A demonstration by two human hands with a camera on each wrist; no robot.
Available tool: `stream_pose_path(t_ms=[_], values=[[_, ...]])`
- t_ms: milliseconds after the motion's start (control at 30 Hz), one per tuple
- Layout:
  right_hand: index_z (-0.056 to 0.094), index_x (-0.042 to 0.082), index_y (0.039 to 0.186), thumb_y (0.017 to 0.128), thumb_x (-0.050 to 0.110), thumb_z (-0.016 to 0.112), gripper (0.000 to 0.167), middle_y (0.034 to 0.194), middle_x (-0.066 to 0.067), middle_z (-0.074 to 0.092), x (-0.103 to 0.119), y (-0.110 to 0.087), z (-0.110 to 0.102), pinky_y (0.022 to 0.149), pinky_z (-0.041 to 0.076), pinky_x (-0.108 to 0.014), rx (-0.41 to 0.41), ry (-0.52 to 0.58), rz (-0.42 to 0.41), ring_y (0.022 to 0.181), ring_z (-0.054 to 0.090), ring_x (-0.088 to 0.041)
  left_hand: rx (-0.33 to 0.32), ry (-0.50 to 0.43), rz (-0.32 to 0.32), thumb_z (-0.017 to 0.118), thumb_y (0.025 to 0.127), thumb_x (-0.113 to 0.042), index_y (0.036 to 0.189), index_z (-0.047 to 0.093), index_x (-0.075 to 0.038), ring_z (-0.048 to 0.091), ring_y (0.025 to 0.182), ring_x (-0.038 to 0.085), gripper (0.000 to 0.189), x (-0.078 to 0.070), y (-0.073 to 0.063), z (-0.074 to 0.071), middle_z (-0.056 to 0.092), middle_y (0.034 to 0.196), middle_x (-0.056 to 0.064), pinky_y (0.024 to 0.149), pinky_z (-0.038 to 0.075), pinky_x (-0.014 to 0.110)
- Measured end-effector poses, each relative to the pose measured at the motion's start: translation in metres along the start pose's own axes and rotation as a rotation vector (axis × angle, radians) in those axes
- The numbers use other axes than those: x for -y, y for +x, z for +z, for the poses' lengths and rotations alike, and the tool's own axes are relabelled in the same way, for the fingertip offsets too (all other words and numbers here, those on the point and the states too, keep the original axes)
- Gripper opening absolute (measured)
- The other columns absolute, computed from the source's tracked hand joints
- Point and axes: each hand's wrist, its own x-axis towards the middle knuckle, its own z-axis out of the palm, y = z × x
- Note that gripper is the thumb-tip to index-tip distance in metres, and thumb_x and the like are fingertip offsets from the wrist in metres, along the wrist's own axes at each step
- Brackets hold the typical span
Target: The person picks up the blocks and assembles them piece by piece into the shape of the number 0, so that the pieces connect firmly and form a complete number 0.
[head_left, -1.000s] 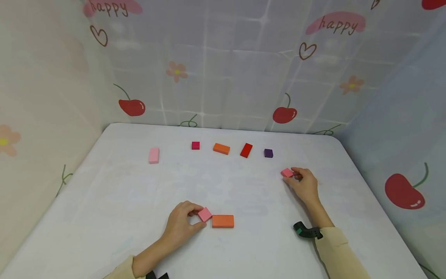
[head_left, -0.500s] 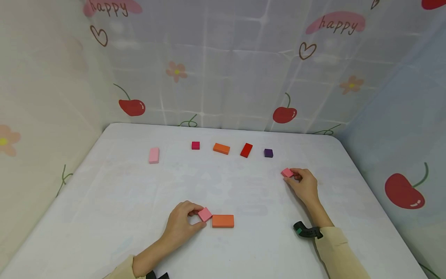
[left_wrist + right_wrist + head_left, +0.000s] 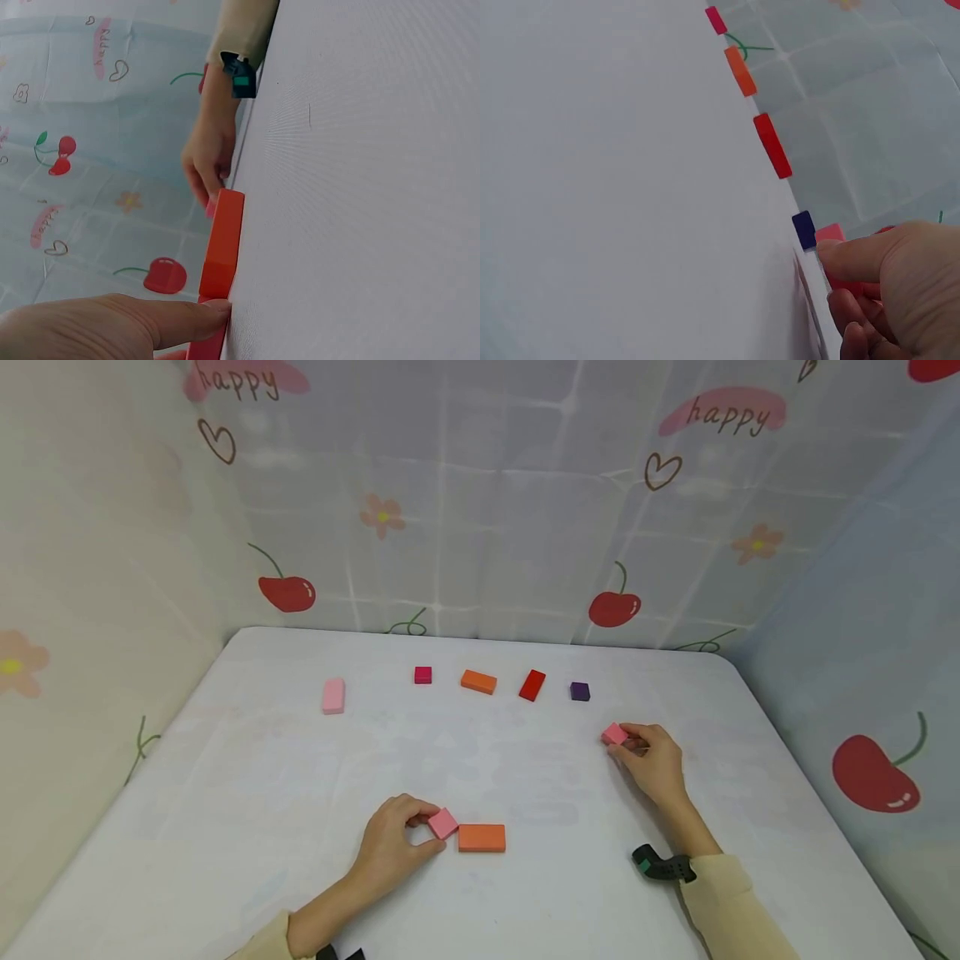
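My left hand (image 3: pixel 392 846) pinches a pink block (image 3: pixel 443 823) between thumb and fingers on the white table. One corner of that block meets the left end of an orange rectangular block (image 3: pixel 482 838), which lies flat. Farther right, my right hand (image 3: pixel 654 762) grips a second pink block (image 3: pixel 614 734) by its right side. The right wrist view shows the thumb across this pink block (image 3: pixel 830 232), with a dark purple block (image 3: pixel 804 230) just beyond it. Whether the right hand's block touches the table is hard to tell.
Along the back of the table (image 3: pixel 300 793) lie a light pink block (image 3: pixel 333 696), a crimson block (image 3: pixel 423 675), another orange block (image 3: pixel 478 682), a red block (image 3: pixel 532 685) and the purple block (image 3: pixel 580 692). Printed curtains hang behind and at both sides.
My right hand and its pink block have shifted slightly left and toward me. The left hand keeps its grip beside the orange block. The whole head view has moved a little.
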Motion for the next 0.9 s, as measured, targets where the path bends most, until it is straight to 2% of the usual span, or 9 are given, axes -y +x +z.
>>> stream_pose_path(t_ms=[333,600,900], values=[[0.071,0.001,0.112,0.076,0.006,0.082,0.038,0.09,-0.009,0.064,0.042,-0.025,0.014,0.065,0.047,-0.017,0.158,0.092,-0.155,0.075,0.056,-0.015,-0.006,-0.004,0.009,0.091,0.062,-0.007,0.092,0.073,-0.016,0.054,0.078,0.006,0.036,0.0,0.0,0.0,0.063,0.083,-0.012,0.071,0.048,0.022],[0.072,0.007,0.109,0.076,0.007,0.083,0.035,0.088,0.0,0.062,0.071,-0.055,0.022,0.063,0.046,-0.019,0.309,0.181,-0.192,0.073,0.054,-0.011,-0.007,0.003,0.004,0.091,0.062,-0.007,0.092,0.074,-0.017,0.052,0.078,0.006,0.036,0.0,0.0,0.0,0.062,0.082,-0.012,0.071,0.047,0.022],[0.073,0.012,0.106,0.073,0.009,0.085,0.035,0.084,0.004,0.061,0.09,-0.078,0.026,0.061,0.047,-0.019,0.394,0.239,-0.239,0.069,0.054,-0.009,-0.01,0.002,0.025,0.091,0.061,-0.007,0.092,0.073,-0.016,0.053,0.077,0.006,0.036,0.0,0.001,-0.001,0.063,0.083,-0.011,0.071,0.047,0.022]])
